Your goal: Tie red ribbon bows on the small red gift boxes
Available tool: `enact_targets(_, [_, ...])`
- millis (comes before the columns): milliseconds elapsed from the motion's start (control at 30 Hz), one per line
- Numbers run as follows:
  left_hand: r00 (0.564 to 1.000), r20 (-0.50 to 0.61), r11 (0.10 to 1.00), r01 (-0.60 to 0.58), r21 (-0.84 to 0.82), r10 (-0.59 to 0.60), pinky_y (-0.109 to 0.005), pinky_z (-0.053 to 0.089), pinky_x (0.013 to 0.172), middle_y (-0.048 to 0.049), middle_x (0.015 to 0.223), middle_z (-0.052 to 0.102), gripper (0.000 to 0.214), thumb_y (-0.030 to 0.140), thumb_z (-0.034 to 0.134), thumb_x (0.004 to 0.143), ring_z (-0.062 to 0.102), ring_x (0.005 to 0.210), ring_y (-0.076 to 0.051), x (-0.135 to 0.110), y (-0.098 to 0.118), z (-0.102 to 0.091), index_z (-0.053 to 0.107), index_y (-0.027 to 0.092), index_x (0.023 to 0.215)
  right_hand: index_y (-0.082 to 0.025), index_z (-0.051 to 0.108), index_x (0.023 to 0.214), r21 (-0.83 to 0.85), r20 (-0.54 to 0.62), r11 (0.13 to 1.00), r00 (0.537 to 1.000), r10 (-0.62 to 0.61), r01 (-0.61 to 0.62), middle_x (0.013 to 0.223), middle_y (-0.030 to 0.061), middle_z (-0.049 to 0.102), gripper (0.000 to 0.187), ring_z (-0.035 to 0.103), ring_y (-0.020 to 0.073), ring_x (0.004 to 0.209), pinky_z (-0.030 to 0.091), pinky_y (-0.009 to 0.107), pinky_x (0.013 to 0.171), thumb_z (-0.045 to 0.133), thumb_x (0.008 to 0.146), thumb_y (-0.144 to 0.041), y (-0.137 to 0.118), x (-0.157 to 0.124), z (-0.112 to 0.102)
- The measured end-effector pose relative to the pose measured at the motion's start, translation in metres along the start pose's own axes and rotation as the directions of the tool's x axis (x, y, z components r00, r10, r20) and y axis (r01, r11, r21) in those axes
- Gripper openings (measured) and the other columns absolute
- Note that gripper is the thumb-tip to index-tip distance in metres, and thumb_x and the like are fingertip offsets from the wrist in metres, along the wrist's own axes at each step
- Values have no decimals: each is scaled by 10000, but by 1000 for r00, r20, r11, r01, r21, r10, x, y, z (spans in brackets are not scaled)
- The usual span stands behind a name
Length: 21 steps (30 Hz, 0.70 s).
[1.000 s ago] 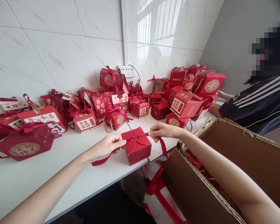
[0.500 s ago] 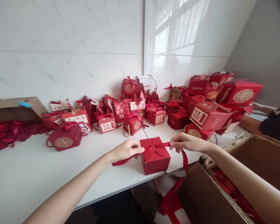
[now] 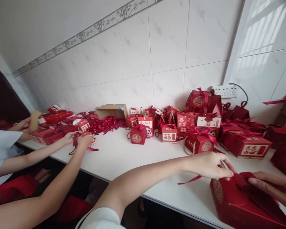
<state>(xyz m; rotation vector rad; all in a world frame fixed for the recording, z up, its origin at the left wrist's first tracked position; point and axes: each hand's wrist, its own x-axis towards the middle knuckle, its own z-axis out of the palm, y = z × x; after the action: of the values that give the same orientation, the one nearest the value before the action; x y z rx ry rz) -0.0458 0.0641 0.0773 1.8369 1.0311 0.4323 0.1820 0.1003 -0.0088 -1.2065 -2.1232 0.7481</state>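
A red gift box with a round gold pattern on its side sits at the table's front right. Over its top, my left hand pinches a red ribbon; a loose ribbon end hangs out below the wrist to the left. My right hand, partly cut off by the frame's right edge, has its thumb and fingers closed on the ribbon at the bow. The knot itself is blurred and partly hidden by the fingers.
Finished-looking red boxes with bows stand along the wall. A heap of red ribbons lies before an open cardboard box. At left, a co-worker's hands handle a small box, with another person beyond. A socket strip is on the wall.
The view has swung left, bringing co-workers into sight. My hands and the box now appear at the lower right, with both hands closer together over the box top than before.
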Motion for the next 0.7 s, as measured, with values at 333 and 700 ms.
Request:
enact_targets(333, [961, 57, 728, -242, 641, 270, -254, 465, 780, -51, 980, 607, 156, 132, 519, 845, 608, 873, -160, -13, 15, -8, 605, 156, 972, -228, 609, 811, 24, -1, 999, 999, -33, 33, 881, 98, 697, 244, 637, 259, 823, 487, 401, 796, 445, 804, -409, -80, -13, -7])
enact_targets(700, [828, 178, 348, -405, 846, 531, -232, 430, 574, -11, 838, 598, 145, 197, 470, 914, 593, 683, -133, 2, 11, -10, 614, 175, 909, -181, 579, 811, 298, -55, 954, 998, -21, 36, 830, 36, 696, 56, 653, 168, 803, 480, 281, 756, 550, 770, -205, -69, -9, -3])
